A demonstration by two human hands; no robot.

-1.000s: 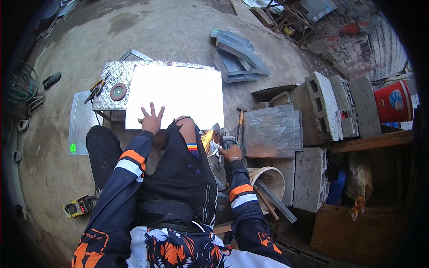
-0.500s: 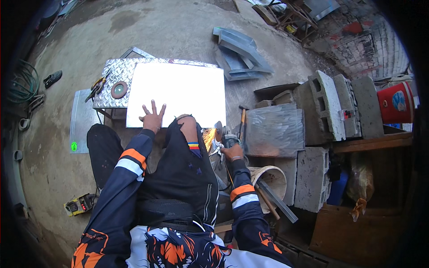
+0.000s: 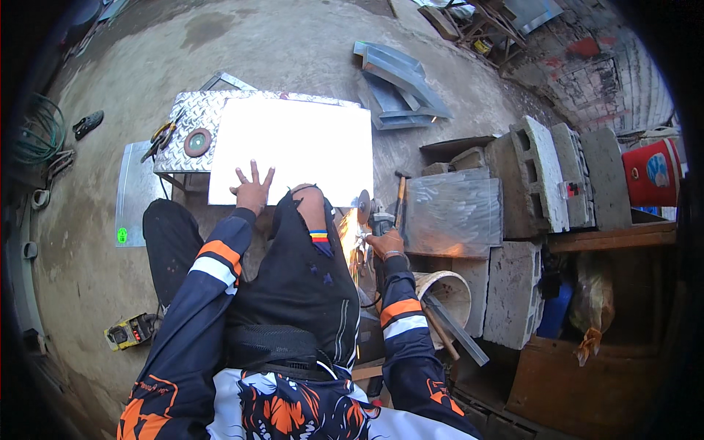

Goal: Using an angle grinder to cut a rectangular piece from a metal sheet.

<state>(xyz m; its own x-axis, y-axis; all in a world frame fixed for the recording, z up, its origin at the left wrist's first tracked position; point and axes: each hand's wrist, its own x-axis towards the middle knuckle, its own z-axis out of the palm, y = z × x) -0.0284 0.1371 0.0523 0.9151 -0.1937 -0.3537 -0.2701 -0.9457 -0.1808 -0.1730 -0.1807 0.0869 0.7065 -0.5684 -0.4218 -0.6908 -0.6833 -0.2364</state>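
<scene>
A bright white sheet (image 3: 308,147) lies on a low diamond-plate bench (image 3: 192,116). My left hand (image 3: 252,192) rests on its near edge, fingers spread. At the sheet's near right corner, my right hand (image 3: 387,244) is closed around an angle grinder (image 3: 380,221). The grinder's disc (image 3: 364,206) is upright at that edge, throwing orange sparks (image 3: 350,238) downward beside my knee. Glare hides any cut line. Left of the sheet, a round grinding disc (image 3: 197,142) and pliers (image 3: 163,135) lie on the bench.
A hammer (image 3: 400,198) and a grey metal sheet (image 3: 453,213) are right of the grinder, beside concrete blocks (image 3: 539,176). Bent metal channels (image 3: 400,84) lie beyond. A white pipe or bucket (image 3: 447,292) stands near my right forearm. A red bucket (image 3: 650,174) is far right.
The sparks have grown and now stream farther down toward me. The grinder has shifted slightly, its disc still at the sheet's corner. My left hand stays on the sheet.
</scene>
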